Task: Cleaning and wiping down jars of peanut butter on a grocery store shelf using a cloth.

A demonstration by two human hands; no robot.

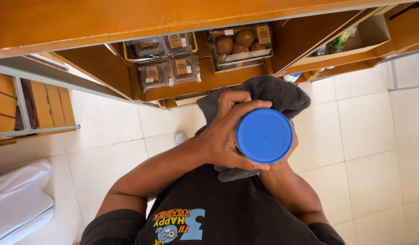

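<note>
A round container with a blue lid [263, 135] is held in front of my chest, seen from above. My left hand [220, 136] wraps around its side, fingers curled over the rim. A dark grey fluffy cloth [277, 93] is bunched around and under the container. My right hand [294, 146] is mostly hidden beneath the lid. Only its edge shows at the right, pressed into the cloth under the container. The container's body is hidden below the lid.
A wooden shelf unit [209, 79] stands ahead with wrapped cookie packs [171, 70] and a clear box of round brown cakes [239, 43]. A wooden counter edge [128, 22] overhangs at the top. A slatted bench [32, 106] and a white bag [19, 199] lie left on the tiled floor.
</note>
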